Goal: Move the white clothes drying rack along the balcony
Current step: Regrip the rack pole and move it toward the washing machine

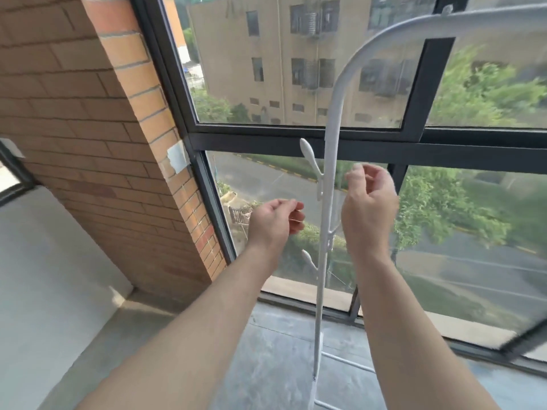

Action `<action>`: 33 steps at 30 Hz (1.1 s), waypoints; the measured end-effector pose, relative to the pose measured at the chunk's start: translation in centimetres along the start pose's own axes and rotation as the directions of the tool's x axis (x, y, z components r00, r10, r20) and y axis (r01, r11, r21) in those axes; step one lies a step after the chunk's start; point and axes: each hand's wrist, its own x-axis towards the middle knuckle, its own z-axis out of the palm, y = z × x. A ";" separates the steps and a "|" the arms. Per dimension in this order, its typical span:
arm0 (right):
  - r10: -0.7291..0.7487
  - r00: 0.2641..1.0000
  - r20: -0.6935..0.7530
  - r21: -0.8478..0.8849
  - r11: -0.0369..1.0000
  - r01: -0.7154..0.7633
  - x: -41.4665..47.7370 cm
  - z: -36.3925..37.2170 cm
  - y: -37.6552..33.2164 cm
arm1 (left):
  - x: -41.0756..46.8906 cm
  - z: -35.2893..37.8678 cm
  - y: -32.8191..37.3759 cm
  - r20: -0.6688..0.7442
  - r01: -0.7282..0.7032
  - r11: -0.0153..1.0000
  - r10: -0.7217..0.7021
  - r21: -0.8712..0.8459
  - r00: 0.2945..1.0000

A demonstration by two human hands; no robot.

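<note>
The white clothes drying rack (328, 184) stands in front of the window, its thin upright post running from the floor up to a curved top bar that bends off to the right. Small leaf-shaped hooks stick out from the post. My left hand (273, 221) hovers just left of the post, fingers loosely curled, holding nothing. My right hand (368, 208) is just right of the post at about the same height, fingers bent and apart, not touching the post.
A brick pillar (112, 143) rises at the left. A dark-framed window (370, 146) fills the far side, with a street and buildings beyond. The grey concrete floor (272, 359) spreads below, and a white ledge (44, 276) lies at the left.
</note>
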 end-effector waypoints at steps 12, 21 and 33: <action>-0.094 0.864 -0.495 -0.096 0.994 0.053 -0.6 8.0 -2.4 | 8.0 -3.8 -0.4 0.558 0.009 0.993 -0.075 0.120 0.826; -0.123 0.815 -0.567 -0.285 0.957 -0.054 -2.2 10.8 -4.0 | 10.8 -2.9 -0.8 0.732 0.066 0.975 -0.205 0.214 0.650; -0.011 0.739 -0.673 0.065 0.995 0.075 2.1 12.5 -4.5 | 15.4 -0.1 -1.3 0.785 -0.046 0.919 -0.307 0.391 0.538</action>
